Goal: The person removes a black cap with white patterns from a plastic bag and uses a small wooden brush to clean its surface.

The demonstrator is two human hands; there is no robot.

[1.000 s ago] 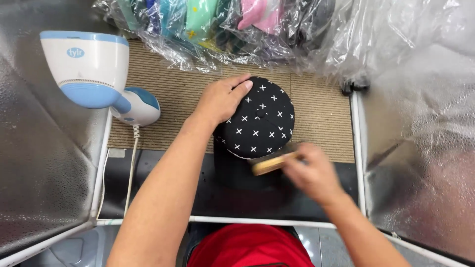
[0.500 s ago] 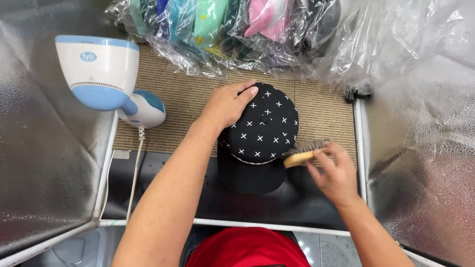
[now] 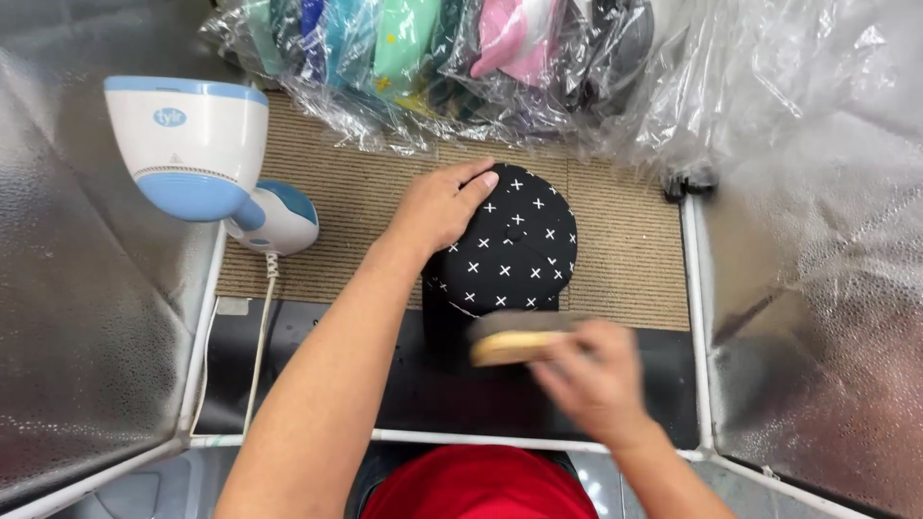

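Cap (image 3: 514,245) of black fabric with small white crosses sits in the middle of the frame, over a dark form that stands on the tan ribbed mat (image 3: 625,240). The left hand (image 3: 437,207) lies flat on the upper left side of its crown, fingers pressed on the cloth, so the cap is steadied and not gripped. The right hand (image 3: 591,375) is just below the cap, lower centre of the frame, fingers closed around a wooden brush (image 3: 514,341); hand and brush are both blurred, so I cannot tell whether the bristles touch the lower edge of the cap.

To brush well, I judge that the left palm should press evenly, so the crown does not turn on the form. The strokes should be short and go in one direction, with light pressure, because dark fabric shows marks and lint easily. The brush should stay flat against the curve.

At the upper left a white and blue handheld steamer (image 3: 197,154) rests, its cord (image 3: 260,336) running down along the white frame. At the top, more caps in clear plastic bags (image 3: 433,67) lie in a row. Silver foil walls (image 3: 817,288) stand on both sides.
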